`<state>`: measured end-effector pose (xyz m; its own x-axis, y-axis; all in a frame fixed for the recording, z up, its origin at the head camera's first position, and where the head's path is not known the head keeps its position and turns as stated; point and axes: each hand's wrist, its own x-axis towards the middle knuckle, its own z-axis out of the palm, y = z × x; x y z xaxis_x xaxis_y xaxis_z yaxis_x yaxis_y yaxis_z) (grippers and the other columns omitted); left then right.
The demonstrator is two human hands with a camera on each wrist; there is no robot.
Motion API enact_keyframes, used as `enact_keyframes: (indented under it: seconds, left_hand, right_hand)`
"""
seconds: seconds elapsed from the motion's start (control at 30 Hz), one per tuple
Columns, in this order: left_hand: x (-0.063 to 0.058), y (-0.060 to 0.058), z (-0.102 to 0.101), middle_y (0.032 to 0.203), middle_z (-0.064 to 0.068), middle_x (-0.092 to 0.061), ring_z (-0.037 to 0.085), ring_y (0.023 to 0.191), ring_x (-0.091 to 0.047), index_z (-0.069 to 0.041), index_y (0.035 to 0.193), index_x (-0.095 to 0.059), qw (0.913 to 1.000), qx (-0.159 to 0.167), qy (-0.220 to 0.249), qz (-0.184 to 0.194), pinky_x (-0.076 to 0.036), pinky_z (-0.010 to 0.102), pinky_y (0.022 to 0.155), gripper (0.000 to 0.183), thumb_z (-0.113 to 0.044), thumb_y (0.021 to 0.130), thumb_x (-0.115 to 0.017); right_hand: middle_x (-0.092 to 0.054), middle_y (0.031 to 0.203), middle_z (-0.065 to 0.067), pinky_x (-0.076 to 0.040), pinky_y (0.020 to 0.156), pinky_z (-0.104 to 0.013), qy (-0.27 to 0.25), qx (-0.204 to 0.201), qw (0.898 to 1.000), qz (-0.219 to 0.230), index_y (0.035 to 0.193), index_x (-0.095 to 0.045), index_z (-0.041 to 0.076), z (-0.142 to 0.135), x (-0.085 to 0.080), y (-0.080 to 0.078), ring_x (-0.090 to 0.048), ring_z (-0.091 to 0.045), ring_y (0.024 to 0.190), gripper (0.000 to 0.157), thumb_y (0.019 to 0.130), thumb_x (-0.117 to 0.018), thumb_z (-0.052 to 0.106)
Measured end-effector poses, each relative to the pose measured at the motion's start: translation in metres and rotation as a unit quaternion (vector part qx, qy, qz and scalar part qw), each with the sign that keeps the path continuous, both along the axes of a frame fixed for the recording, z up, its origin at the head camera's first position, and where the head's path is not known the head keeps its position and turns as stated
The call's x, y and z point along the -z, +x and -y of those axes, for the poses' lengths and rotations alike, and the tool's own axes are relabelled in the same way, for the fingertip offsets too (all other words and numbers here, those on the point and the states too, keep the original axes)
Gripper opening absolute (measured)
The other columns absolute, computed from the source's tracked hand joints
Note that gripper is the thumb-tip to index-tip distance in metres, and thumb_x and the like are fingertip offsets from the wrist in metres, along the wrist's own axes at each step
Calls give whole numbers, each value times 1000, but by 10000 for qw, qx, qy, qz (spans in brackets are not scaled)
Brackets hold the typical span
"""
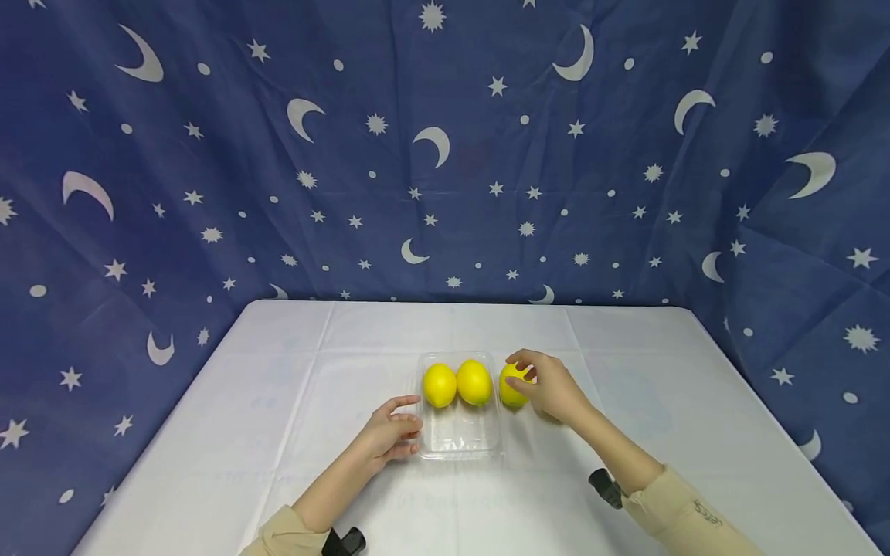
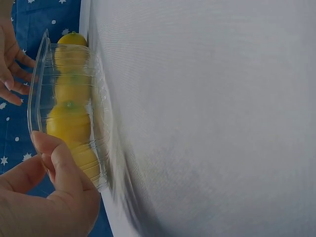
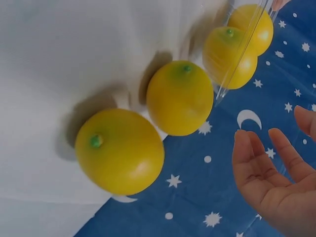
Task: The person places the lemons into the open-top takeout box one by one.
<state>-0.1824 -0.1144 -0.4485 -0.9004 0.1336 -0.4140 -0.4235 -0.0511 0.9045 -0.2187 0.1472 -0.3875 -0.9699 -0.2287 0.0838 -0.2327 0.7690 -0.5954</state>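
Observation:
A clear plastic container lies on the table with two yellow lemons in its far half. My left hand is at the container's left side, its fingertips touching the rim from outside. To the right of the container, my right hand hovers with loosely bent fingers and nothing between them. A third lemon sits just outside the container, partly behind the right fingers in the head view. Beside it lies a fourth lemon, which the right hand mostly hides in the head view.
A white cloth covers the table. Behind and along the sides hangs a dark blue curtain with moons and stars. Each wrist wears a small black camera, below a beige sleeve.

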Motion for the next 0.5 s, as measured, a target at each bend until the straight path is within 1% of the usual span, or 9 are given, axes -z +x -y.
enact_keyframes:
  seconds: [0.27, 0.5]
  left_hand:
    - [0, -2, 1, 84, 0, -54, 12, 71, -53, -6, 135, -43, 10000, -45, 4, 31, -51, 18, 55, 49, 2, 88, -58]
    - [0, 0, 2, 86, 1, -53, 14, 74, -52, -5, 135, -41, 9999, 97, -71, -54, -53, 19, 58, 49, 1, 89, -56]
  right_hand:
    - [-65, 104, -16, -56, 77, -38, -6, 124, 9999, 5, 112, -64, 3, -15, 1, 5, -62, -24, 85, 29, 84, -69, 11]
    - [-64, 105, -22, -57, 77, -40, -107, 237, 9996, -86, 114, -62, -1, -32, 7, 5, -64, -30, 86, 31, 86, -66, 10]
